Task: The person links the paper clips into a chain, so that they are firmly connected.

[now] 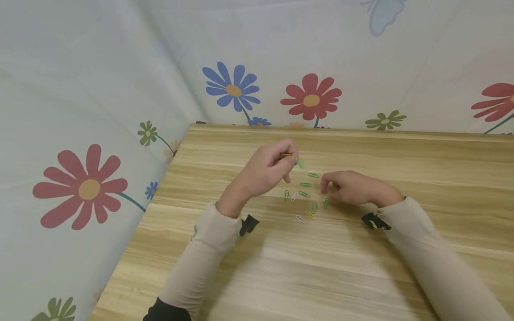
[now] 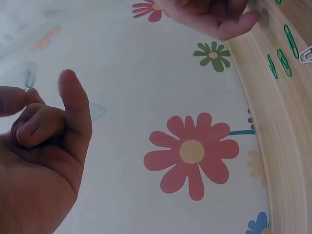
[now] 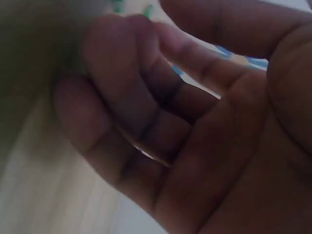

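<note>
The left hand (image 1: 265, 167) pinched yellow and green wire paper clips (image 1: 288, 155) (the green blurred) above the wood-grain tabletop (image 1: 305, 272); a slack pinch could have dropped them. The right hand (image 1: 355, 187), loosely bent and apparently empty, hung beside loose green wire clips (image 1: 305, 184), which a careless brush could have scattered.

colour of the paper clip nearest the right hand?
Green paper clip; shows best in the head view.
</note>
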Available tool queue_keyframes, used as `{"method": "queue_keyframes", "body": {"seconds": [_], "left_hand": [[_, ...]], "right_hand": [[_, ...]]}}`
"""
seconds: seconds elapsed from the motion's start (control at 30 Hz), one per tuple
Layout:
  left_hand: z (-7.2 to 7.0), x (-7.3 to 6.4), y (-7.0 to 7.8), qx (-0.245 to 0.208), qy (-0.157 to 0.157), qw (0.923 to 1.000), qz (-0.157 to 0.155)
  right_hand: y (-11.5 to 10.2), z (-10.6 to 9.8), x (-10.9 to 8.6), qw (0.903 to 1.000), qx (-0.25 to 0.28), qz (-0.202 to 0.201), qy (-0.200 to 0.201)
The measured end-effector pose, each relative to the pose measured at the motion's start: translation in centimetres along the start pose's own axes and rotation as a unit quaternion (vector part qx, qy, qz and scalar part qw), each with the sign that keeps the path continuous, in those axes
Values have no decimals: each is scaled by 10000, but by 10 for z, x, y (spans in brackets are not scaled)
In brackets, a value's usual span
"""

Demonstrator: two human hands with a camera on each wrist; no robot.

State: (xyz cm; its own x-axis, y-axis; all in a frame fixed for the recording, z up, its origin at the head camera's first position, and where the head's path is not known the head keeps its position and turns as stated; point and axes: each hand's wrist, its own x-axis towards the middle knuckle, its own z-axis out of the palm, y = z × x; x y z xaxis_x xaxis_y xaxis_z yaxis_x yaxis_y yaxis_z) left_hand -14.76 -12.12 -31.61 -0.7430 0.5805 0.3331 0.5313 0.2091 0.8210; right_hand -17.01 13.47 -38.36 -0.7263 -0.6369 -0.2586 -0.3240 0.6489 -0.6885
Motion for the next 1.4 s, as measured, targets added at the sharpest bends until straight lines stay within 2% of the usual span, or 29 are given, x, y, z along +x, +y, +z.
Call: {"method": "queue_keyframes", "body": {"seconds": [0.07, 0.17, 0.33, 0.43, 0.7, 0.97, 1.1, 1.23, 1.33, 1.4], "left_hand": [[-1, -1, 0, -154, 35, 9998, 137], [-2, -1, 0, -256, 109, 9994, 215], [-3, -1, 0, -44, 270, 9996, 96], [-3, -1, -1, 25, 295, 9996, 38], [1, 1, -2, 67, 303, 9995, -57], [2, -1, -3, 99, 270, 9995, -162], [2, -3, -3, 102, 299, 9992, -259], [2, -2, -4, 111, 301, 9992, -230], [3, -1, -4, 143, 265, 9995, -128], [3, 1, -5, 169, 226, 9996, -56]], "right_hand": [[1, 4, 2, 9997, -157, 46, -165], [-2, 10, 3, 9988, -486, -3, -110], [-6, 17, 6, 9921, -1195, -300, 234], [-8, 21, 7, 9888, -1456, -164, 278], [-14, 25, 9, 9902, -1312, 466, -49], [-13, 30, 13, 9898, -1388, 333, -11], [-10, 29, 14, 9940, -1083, 155, 97], [-8, 21, 11, 9971, -572, -233, 440], [-11, 11, 5, 9958, -44, -490, 775], [-14, 3, 0, 9924, 493, -602, 951]]}}
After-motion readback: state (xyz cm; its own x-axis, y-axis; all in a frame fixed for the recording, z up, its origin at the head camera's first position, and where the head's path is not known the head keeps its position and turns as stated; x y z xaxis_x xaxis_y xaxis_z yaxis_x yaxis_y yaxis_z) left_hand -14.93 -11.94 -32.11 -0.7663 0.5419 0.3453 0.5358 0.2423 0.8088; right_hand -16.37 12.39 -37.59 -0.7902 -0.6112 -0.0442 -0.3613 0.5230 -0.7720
